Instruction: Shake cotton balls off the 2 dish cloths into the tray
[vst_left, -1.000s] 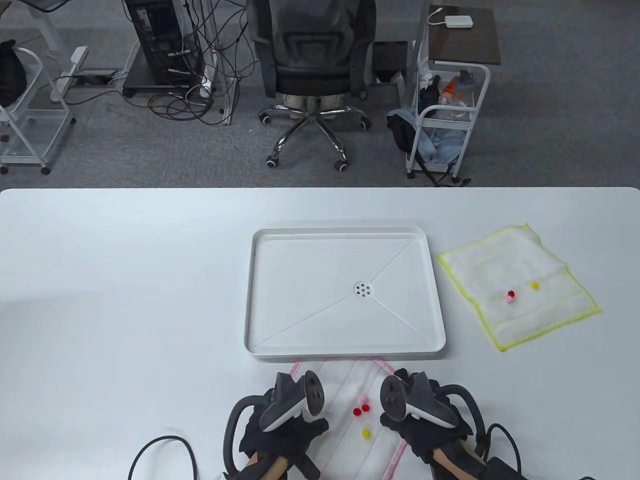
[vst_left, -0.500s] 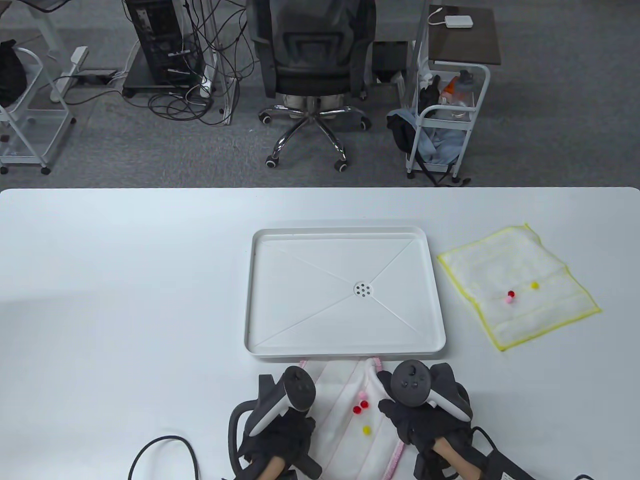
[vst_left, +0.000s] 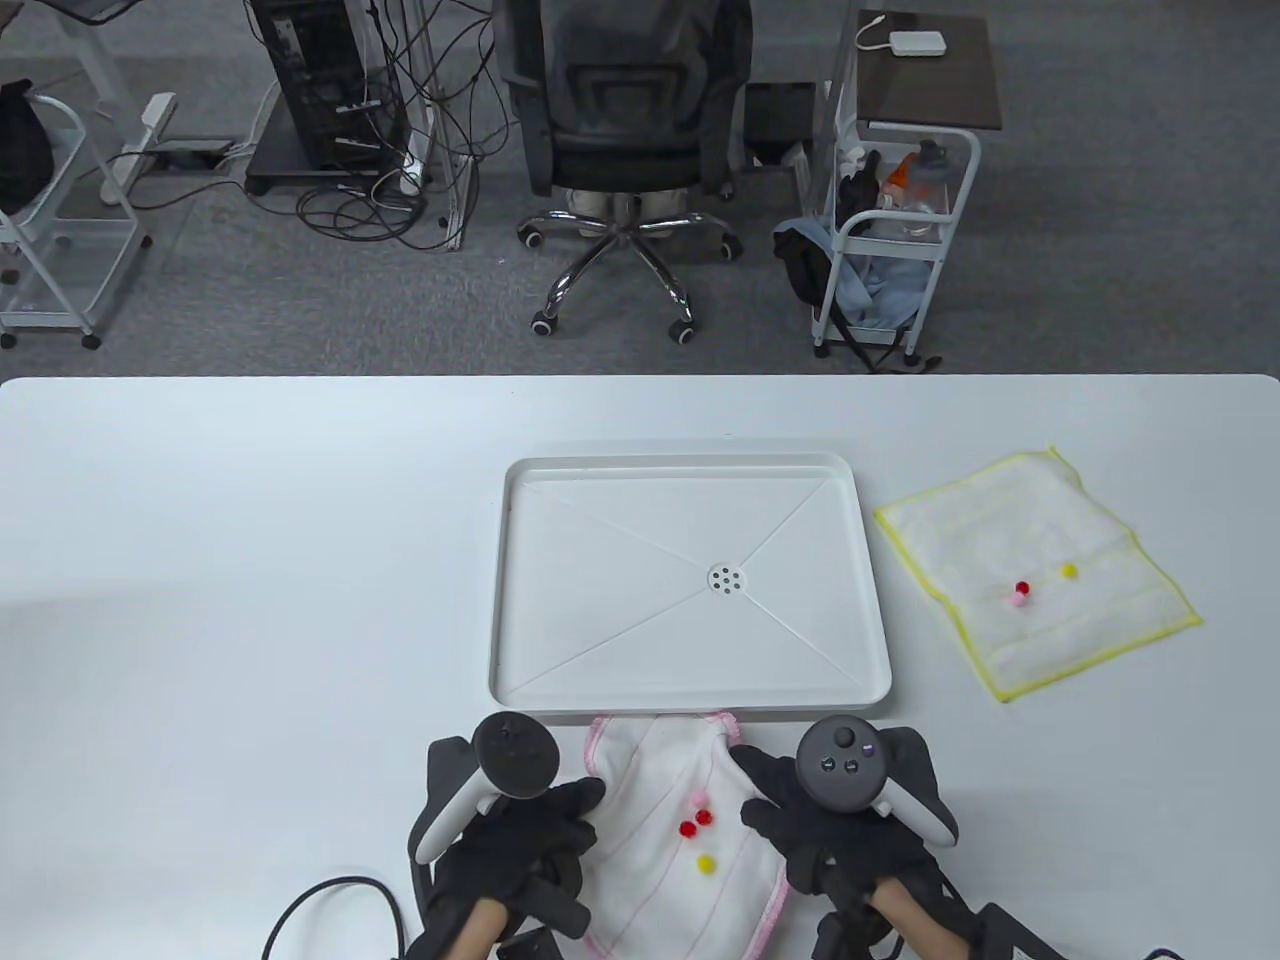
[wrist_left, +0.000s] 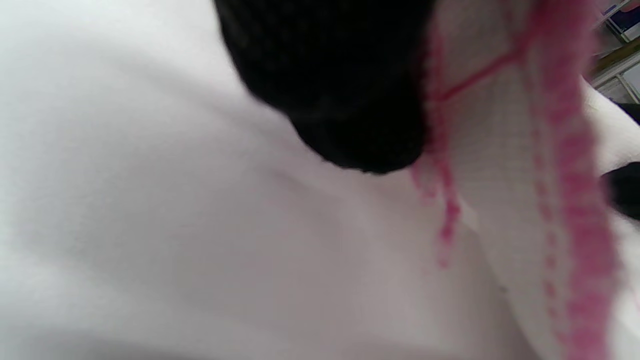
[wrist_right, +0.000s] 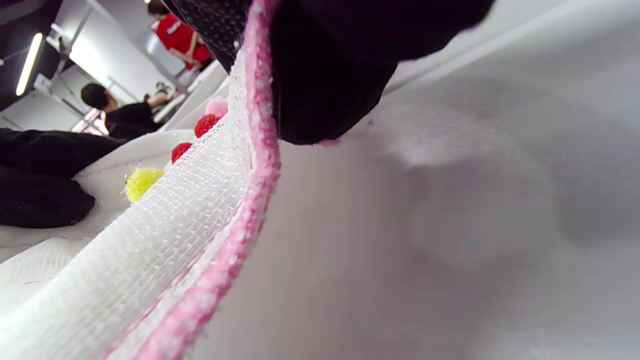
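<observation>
A pink-edged dish cloth (vst_left: 660, 850) lies just in front of the white tray (vst_left: 500, 600), its side edges raised. On it sit several cotton balls (vst_left: 697, 826): pink, two red, one yellow. My left hand (vst_left: 585, 805) grips the cloth's left edge and my right hand (vst_left: 752, 795) grips its right edge. In the right wrist view a gloved finger (wrist_right: 325, 75) pinches the pink hem (wrist_right: 250, 175), with the balls (wrist_right: 142, 182) behind it. The left wrist view shows a black fingertip (wrist_left: 340, 90) against the cloth (wrist_left: 500, 175). A yellow-edged cloth (vst_left: 1035, 570) with three balls (vst_left: 1021, 592) lies flat, right of the tray.
The tray holds nothing and has a small drain (vst_left: 726, 578) in its middle. Glove cables (vst_left: 330, 900) trail at the table's near edge. An office chair (vst_left: 625, 150) and a cart (vst_left: 890, 240) stand on the floor beyond the table.
Both hands have spread apart, the left one moving left, and turned palm down. The pink-edged cloth's sides have lifted and its far end has bunched; its balls have shifted slightly left.
</observation>
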